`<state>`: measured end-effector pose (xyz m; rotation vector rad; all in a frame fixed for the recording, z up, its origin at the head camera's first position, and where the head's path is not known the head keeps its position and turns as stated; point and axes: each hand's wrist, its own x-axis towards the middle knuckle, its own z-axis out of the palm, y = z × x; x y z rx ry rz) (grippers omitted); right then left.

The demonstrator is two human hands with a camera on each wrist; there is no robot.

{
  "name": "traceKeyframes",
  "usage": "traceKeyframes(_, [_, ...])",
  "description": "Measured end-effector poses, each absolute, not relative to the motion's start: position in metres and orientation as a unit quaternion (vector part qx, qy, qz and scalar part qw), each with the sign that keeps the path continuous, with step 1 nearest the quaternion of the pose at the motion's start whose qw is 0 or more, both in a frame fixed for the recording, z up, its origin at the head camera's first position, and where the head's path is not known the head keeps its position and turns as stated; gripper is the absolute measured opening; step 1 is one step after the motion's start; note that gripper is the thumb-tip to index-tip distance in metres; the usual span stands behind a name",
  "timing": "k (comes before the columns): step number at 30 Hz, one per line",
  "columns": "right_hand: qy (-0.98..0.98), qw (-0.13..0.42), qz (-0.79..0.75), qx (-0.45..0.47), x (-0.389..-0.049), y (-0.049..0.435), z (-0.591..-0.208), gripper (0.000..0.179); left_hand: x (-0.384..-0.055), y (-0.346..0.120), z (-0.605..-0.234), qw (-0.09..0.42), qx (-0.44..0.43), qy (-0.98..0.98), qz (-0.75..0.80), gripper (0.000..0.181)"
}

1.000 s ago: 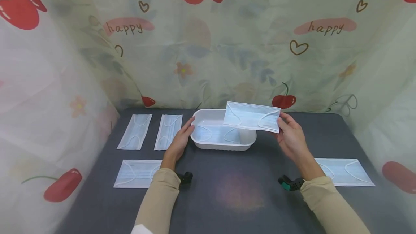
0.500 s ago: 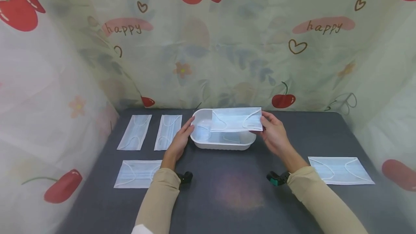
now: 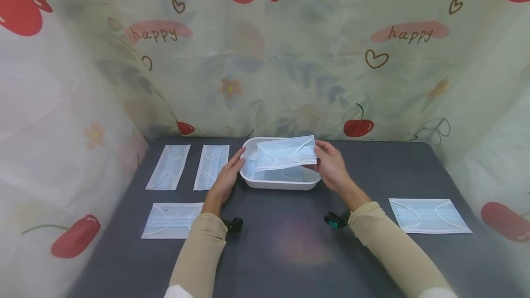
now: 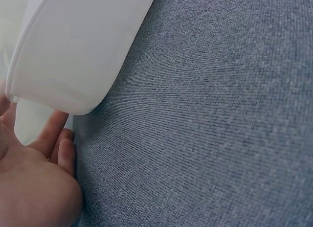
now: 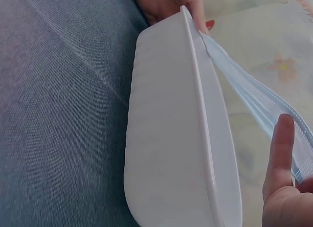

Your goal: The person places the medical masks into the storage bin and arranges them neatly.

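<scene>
A white plastic tray (image 3: 285, 185) stands at the back middle of the table, with face mask material visible inside it. My left hand (image 3: 225, 177) touches the tray's left end; in the left wrist view its fingers (image 4: 51, 131) lie fairly straight against the outer wall near the rim. A pale blue face mask (image 3: 285, 153) is pinched at its right end by my right hand (image 3: 332, 167), which holds it tilted over the tray opening. In the right wrist view the mask (image 5: 254, 92) slants up from the tray's far end, beside a raised finger (image 5: 282, 146).
Two masks lie lengthwise at the back left, one left mask (image 3: 167, 168) and one nearer mask (image 3: 211, 167). Another mask (image 3: 171, 220) lies in front, partly behind the left forearm. A further mask (image 3: 429, 215) lies at the right. Patterned curtains (image 3: 306, 72) enclose the dark table (image 3: 285, 261).
My right hand has carried its mask leftward and slightly down, from the tray's right side to over its middle. The left hand stays at the tray's left end.
</scene>
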<state>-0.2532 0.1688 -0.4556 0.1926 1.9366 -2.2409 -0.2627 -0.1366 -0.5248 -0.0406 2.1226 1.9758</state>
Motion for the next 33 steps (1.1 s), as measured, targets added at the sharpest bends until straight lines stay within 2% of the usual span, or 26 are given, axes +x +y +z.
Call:
traceKeyframes(10, [0.640, 0.097, -0.761, 0.055, -0.258, 0.153, -0.464, 0.043, -0.264, -0.137, -0.525, 0.118, -0.009, 0.724, 0.680, 0.048])
traceKeyframes(22, [0.662, 0.102, -0.742, 0.032, -0.260, 0.133, -0.470, 0.036, -0.264, -0.136, -0.525, 0.119, -0.011, 0.723, 0.681, 0.050])
traceKeyframes(33, [0.683, 0.121, -0.720, 0.017, -0.263, 0.128, -0.476, 0.039, -0.264, -0.137, -0.528, 0.115, -0.008, 0.723, 0.682, 0.049])
